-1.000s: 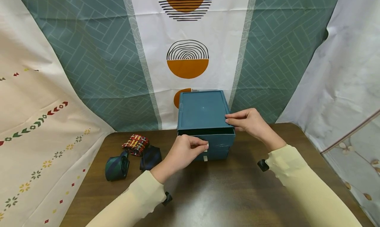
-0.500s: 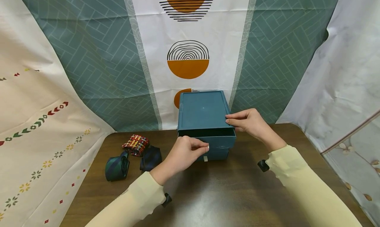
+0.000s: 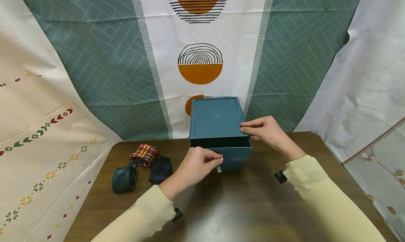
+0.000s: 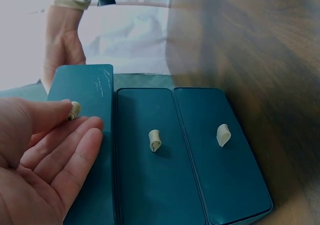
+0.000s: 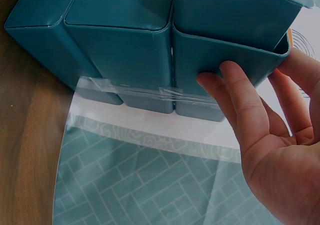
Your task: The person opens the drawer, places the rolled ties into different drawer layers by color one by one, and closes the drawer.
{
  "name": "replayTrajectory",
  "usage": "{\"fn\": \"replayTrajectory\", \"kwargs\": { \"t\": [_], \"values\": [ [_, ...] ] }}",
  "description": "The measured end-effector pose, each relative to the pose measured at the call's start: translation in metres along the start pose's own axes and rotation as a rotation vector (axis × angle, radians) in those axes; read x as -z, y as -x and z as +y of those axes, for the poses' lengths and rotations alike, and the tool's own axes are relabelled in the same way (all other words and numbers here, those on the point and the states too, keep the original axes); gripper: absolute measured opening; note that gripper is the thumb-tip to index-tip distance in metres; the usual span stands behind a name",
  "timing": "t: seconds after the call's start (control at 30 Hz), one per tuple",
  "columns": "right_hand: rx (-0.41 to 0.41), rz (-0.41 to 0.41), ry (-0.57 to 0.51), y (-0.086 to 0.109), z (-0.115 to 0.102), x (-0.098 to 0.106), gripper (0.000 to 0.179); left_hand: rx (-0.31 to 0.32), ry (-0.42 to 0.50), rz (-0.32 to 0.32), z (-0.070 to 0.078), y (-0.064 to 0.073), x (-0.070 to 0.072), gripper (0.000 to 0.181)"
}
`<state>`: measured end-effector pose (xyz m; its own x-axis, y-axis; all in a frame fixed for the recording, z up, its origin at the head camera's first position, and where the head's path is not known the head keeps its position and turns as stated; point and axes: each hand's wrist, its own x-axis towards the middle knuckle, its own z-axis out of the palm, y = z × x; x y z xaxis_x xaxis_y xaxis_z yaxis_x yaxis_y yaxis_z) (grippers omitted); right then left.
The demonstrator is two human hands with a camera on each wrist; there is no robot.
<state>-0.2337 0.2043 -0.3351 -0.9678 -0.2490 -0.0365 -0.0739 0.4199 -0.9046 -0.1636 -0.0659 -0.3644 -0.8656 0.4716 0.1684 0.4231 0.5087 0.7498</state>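
Left hand (image 3: 196, 164) pinches the pale pull tab (image 4: 75, 109) of the top drawer (image 3: 235, 153) between thumb and finger. That drawer stands partly out of a blue-green drawer unit (image 3: 216, 117), its dark interior showing below the unit's flat top and its face jutting forward of the middle drawer (image 4: 140, 110) and the bottom drawer (image 4: 197, 110), which sit level with each other. Each of the lower two carries a similar pale tab.

Right hand (image 3: 264, 130) grips the unit's upper right edge, fingertips pressed to the side panel as seen from the right wrist. Clear tape (image 5: 167, 95) runs across that side, near the back. Pale yellow sleeves (image 3: 326, 196) cover both forearms, a small black device at each cuff.

To the person's left, three rolled neckties lie grouped on the dark wooden table (image 3: 253, 217), well apart from the unit: a red-and-yellow woven roll (image 3: 145, 154) at the rear, a navy roll (image 3: 160, 170) just beside it, and a green-and-navy striped roll (image 3: 124, 179) closer to the table's left edge.

Behind hangs a green-and-white cloth (image 3: 200, 34) printed with orange circles, flanked by a cream embroidered-looking drape (image 3: 41, 164) on the left and a white one on the right.
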Motion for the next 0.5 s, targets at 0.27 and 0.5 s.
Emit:
{"fn": "replayTrajectory", "kwargs": {
  "t": [0.27,0.5],
  "values": [
    [-0.004,-0.006,0.007,0.0008,0.0003,-0.0002,0.041,0.0,-0.017,-0.024,0.004,0.0015,0.0016,0.021],
    [-0.006,-0.002,0.004,0.0008,-0.0003,-0.0003,0.04,-0.002,-0.031,-0.043,0.0081,0.0032,0.0031,0.02]
  ]
}}
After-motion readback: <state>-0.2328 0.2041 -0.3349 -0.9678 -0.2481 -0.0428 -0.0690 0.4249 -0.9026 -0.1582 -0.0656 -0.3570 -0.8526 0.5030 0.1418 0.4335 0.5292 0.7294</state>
